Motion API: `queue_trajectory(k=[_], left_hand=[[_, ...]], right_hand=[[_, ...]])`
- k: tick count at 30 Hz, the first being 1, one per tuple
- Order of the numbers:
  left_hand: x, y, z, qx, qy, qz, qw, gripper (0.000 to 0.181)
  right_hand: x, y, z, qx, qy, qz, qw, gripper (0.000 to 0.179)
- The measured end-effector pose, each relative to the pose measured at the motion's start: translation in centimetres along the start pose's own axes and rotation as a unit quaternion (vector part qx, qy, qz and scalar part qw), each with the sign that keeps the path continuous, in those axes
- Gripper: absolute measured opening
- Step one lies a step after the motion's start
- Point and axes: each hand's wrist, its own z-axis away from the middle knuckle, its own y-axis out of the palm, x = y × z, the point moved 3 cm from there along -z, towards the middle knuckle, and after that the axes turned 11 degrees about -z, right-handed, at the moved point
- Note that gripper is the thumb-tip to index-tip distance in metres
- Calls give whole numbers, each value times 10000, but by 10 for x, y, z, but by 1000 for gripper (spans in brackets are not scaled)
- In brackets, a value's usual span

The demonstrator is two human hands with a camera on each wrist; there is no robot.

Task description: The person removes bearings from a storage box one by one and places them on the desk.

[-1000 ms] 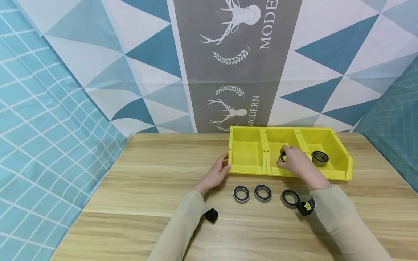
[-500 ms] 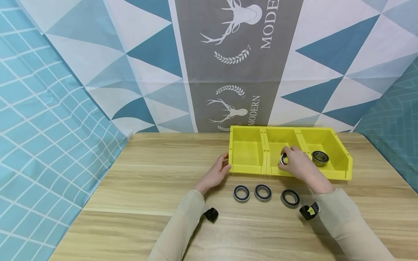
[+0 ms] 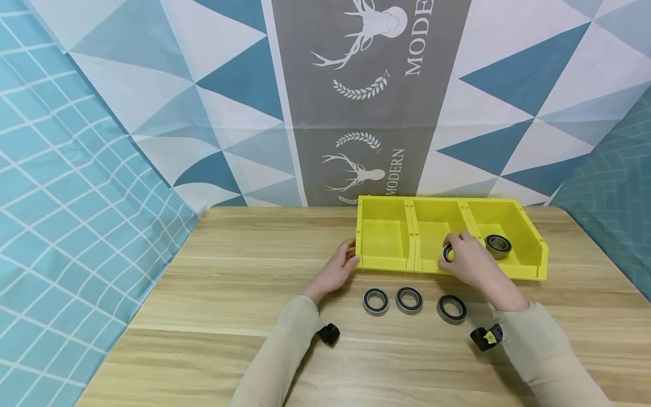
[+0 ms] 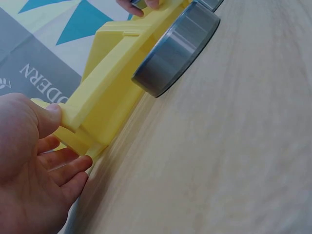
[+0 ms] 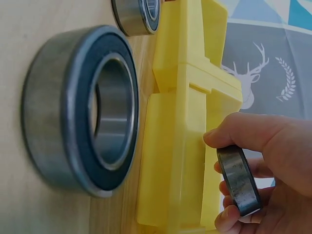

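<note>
My right grip (image 3: 473, 261) pinches a black-and-silver, ring-shaped metal bearing (image 5: 239, 180) over the middle compartment (image 3: 431, 233) of a yellow plastic bin (image 3: 385, 264), best held clear of the front lip (image 3: 429, 267) while my left grip (image 3: 335, 271) steadies the bin

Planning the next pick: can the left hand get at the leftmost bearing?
Probably yes: the leftmost bearing lies uncovered on the table near the left hand, though that hand would likely have to release the bin first.

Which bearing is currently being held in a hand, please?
The bearing pinched by the right hand; the others lie on the table or in the right compartment.
</note>
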Motion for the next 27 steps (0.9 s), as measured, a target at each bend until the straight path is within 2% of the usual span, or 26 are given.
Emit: queue_trajectory(k=[8, 18, 27], left_hand=[[-2, 0, -1, -21, 61, 107, 9999, 51], [-1, -1, 0, 43, -112, -67, 9999, 51], [-1, 0, 0, 65, -104, -6, 9999, 51]], right_hand=[[-3, 1, 12, -71, 143, -138, 9998, 38], [-8, 3, 26, -83, 234, -159, 9996, 36], [-11, 0, 34, 26, 334, -279, 9990, 33]])
